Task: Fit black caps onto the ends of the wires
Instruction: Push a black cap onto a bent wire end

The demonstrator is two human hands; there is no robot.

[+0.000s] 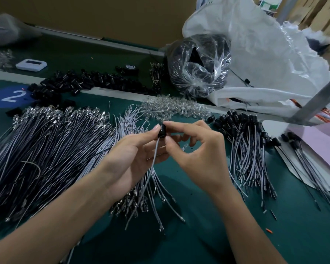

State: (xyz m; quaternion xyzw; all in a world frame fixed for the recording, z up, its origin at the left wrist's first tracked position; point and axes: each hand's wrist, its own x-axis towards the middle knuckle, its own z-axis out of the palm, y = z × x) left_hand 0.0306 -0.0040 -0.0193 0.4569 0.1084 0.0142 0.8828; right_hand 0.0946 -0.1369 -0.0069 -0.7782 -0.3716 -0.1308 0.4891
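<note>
Above the green table (198, 216), a black cap (162, 132) is pinched by the right hand (196, 155) on a wire (154, 159) gripped by the left hand (133, 159). Capped wires (244, 141) are piled at the right; a far larger bundle of bare wires (46, 149) is left.

Bare left hand (130, 157), bare right hand (198, 151)

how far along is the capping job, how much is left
Done: a pile of capped wires lies to the right. In hand: the left hand holds one wire while the right hand pinches a black cap at its end. Left: the big pile of uncapped wires on the left is far larger, with loose caps beyond it, so most remains.
</note>
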